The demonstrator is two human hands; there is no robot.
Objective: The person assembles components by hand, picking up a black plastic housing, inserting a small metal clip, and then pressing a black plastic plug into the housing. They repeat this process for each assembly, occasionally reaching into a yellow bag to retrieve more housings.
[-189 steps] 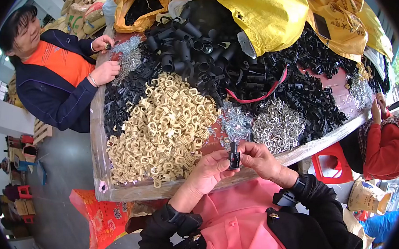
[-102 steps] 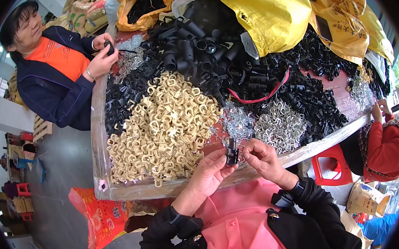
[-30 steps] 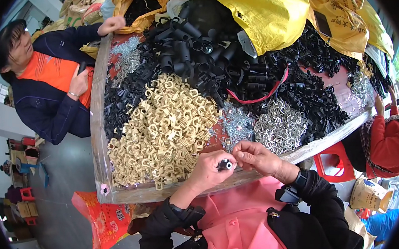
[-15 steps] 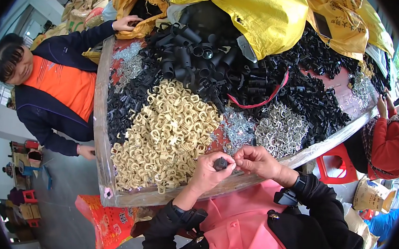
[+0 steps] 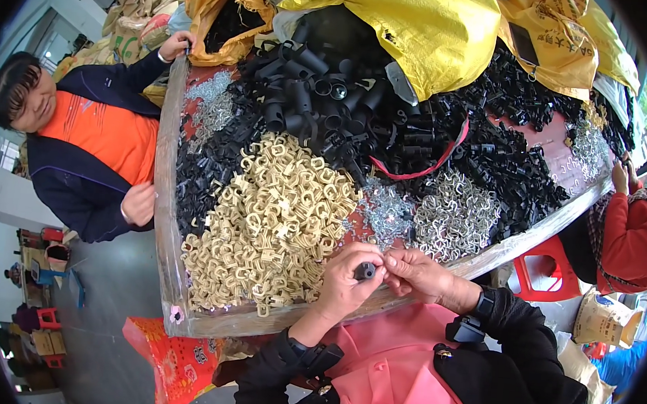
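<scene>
Both hands pinch one small black tube at the near edge of the worktop [image 5: 174,266].
The left hand [image 5: 344,283] and right hand [image 5: 416,274] each close their grip on the black tube [image 5: 365,271] (held just above the rim); a slip could drop it off the edge, I judge. Counted: one tube held, one cream clip heap [image 5: 268,228], two silvery heaps [image 5: 455,216], black parts beyond counting.

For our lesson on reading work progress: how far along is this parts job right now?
Done: no finished batch can be told apart on the wooden table. In hand: both the left hand and right hand pinch one small black plastic tube piece. Left: big heaps of cream plastic clips, black tube pieces and silvery metal clips.
</scene>
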